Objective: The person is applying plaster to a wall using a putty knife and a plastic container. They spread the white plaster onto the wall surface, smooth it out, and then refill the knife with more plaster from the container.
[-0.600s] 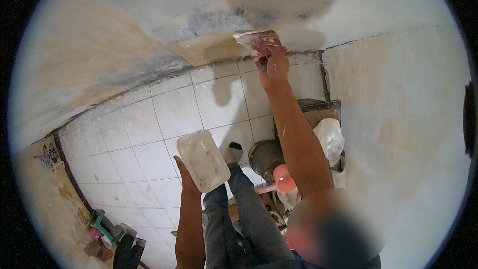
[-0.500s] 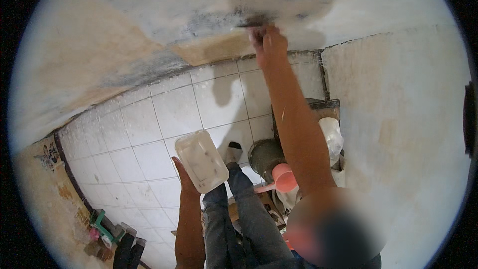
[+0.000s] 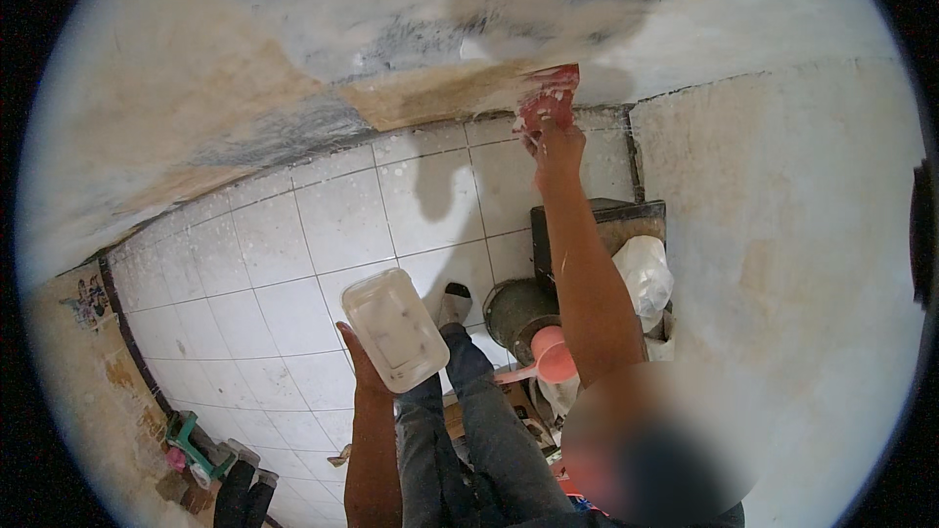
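A red flat putty spreader (image 3: 551,96), smeared with white paste, is gripped in my right hand (image 3: 558,150). Its blade lies against or close to the lower part of the wall (image 3: 391,0), just above the tiled floor. My left hand (image 3: 366,360) supports a translucent rectangular plastic tub (image 3: 395,330) from its left side and below; some of those fingers are hidden under it. Pale material with a few darker marks shows inside the tub. Grey, dark and tan patches mottle the wall beside the spreader.
Beneath my right forearm stand a dark bucket (image 3: 520,318), a pink dipper (image 3: 554,356), a white plastic bag (image 3: 646,279) and a black-edged box (image 3: 626,220). White floor tiles (image 3: 337,205) run between the walls. A green object (image 3: 186,435) lies at the lower left.
My right hand has pulled down and slightly right along the wall, and the spreader's red face now shows. The tub in my left hand has shifted slightly downward.
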`<state>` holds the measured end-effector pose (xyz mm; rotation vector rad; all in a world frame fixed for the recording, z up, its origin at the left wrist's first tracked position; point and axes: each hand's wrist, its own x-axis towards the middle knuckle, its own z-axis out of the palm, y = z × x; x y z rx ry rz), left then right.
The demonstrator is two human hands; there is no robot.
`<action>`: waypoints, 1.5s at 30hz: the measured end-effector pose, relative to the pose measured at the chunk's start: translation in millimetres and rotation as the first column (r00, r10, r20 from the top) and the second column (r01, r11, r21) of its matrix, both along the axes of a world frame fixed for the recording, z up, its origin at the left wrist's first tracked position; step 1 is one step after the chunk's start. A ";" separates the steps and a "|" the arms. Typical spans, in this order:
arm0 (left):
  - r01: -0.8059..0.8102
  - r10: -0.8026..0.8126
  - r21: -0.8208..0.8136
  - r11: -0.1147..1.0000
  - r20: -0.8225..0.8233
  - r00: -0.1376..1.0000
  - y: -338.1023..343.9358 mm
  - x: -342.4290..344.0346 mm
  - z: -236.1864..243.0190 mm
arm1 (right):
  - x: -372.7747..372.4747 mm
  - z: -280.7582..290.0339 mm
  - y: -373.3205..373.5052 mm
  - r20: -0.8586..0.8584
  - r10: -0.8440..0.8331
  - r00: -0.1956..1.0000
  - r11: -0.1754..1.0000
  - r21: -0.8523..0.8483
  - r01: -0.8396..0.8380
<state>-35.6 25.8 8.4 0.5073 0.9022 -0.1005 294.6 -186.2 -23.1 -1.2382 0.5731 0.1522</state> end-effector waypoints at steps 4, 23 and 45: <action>-0.013 0.016 -0.049 0.999 0.057 0.998 2.4 -3.4 -9.9 | 39.4 -40.6 -4.5 0.241 0.089 0.966 0.902 -0.431 0.024; -0.116 0.115 0.027 0.993 0.048 0.992 24.5 -34.2 -18.7 | 23.7 17.7 47.6 0.540 0.050 0.840 0.909 -0.374 0.186; -0.126 0.125 0.017 0.992 0.019 0.992 26.0 -31.9 -4.9 | 35.1 67.7 103.0 0.528 0.204 0.825 0.802 -0.573 0.169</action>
